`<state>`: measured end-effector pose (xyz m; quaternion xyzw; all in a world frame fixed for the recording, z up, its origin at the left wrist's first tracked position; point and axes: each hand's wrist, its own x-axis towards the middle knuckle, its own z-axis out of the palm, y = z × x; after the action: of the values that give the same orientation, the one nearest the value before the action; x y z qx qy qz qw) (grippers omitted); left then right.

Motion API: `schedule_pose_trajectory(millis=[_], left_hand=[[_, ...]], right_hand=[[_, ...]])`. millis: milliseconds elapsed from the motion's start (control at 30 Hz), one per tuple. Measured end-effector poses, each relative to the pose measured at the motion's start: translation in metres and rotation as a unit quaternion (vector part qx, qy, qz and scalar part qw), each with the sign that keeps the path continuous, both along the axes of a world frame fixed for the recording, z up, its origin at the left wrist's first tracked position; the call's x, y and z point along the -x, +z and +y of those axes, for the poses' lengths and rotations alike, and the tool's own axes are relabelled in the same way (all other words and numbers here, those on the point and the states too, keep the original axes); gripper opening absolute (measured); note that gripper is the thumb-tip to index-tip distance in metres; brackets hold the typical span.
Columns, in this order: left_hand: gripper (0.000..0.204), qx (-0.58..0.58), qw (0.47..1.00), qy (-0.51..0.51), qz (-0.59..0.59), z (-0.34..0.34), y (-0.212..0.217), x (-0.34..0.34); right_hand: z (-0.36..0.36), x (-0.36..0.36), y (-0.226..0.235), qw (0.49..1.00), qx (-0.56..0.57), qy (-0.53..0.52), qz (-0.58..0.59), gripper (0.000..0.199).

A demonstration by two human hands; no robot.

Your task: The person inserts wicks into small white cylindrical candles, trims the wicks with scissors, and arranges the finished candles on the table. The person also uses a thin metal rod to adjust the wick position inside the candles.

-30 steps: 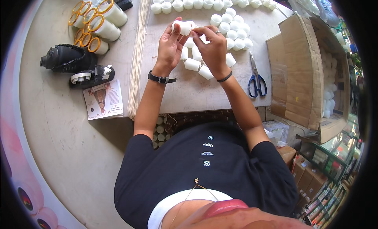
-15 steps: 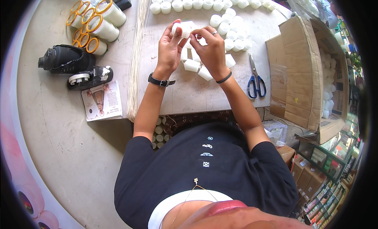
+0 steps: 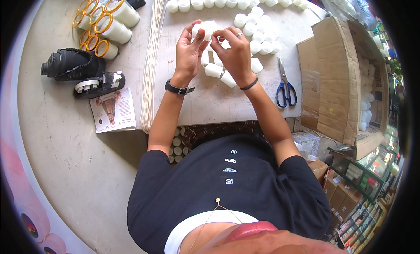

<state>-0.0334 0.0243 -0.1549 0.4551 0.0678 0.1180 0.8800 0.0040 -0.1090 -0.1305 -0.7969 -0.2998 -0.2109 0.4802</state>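
While both hands meet at twelve o'clock over the pale worktable (image 3: 218,105), the left hand (image 3: 189,53) pinches a small white plastic cylinder (image 3: 202,30) by its wall, and the right hand (image 3: 236,50) closes its fingertips on the cylinder's near end. It looks light, stiff and smooth, so best gripped round the sides. Blue-handled scissors (image 3: 285,85) lie at three o'clock.
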Motion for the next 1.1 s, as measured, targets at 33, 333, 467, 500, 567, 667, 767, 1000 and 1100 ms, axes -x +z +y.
schedule_pose_trajectory(millis=[33, 333, 467, 500, 567, 667, 767, 1000, 1100], left_hand=[[0.056, -0.001, 1.0, -0.001, 0.003, 0.0, 0.002, 0.0], [0.054, 0.01, 1.0, -0.005, 0.008, 0.003, -0.004, 0.0], [0.056, 0.011, 1.0, -0.007, -0.003, 0.002, -0.004, -0.001], [0.056, 0.008, 1.0, -0.008, -0.001, 0.002, -0.004, 0.0], [0.057, 0.003, 1.0, -0.011, 0.004, 0.003, -0.004, 0.001], [0.058, 0.006, 1.0, -0.005, 0.007, 0.002, -0.005, 0.001], [0.057, 0.001, 1.0, -0.006, 0.006, 0.001, -0.004, 0.001], [0.054, 0.001, 1.0, 0.0, 0.009, -0.001, -0.005, 0.001], [0.054, 0.014, 1.0, -0.001, 0.006, -0.001, -0.004, 0.001]], right_hand=[[0.0, 0.0, 0.0, 1.0, -0.003, 0.0, 0.005, 0.008], [-0.001, 0.002, 0.005, 0.995, -0.033, 0.026, 0.093, 0.019], [-0.003, 0.001, -0.002, 0.996, -0.046, 0.04, 0.058, 0.037], [-0.003, 0.0, -0.006, 0.996, -0.054, 0.052, 0.057, 0.041], [-0.002, 0.0, -0.009, 0.996, -0.059, 0.059, 0.041, 0.045], [-0.001, 0.004, -0.008, 0.996, -0.071, 0.048, 0.025, 0.043], [0.0, 0.006, -0.01, 0.992, -0.105, 0.045, 0.059, 0.04], [-0.001, 0.003, -0.009, 0.998, -0.062, 0.001, 0.033, 0.032], [-0.007, 0.001, -0.02, 0.999, -0.015, -0.034, -0.002, 0.02]])
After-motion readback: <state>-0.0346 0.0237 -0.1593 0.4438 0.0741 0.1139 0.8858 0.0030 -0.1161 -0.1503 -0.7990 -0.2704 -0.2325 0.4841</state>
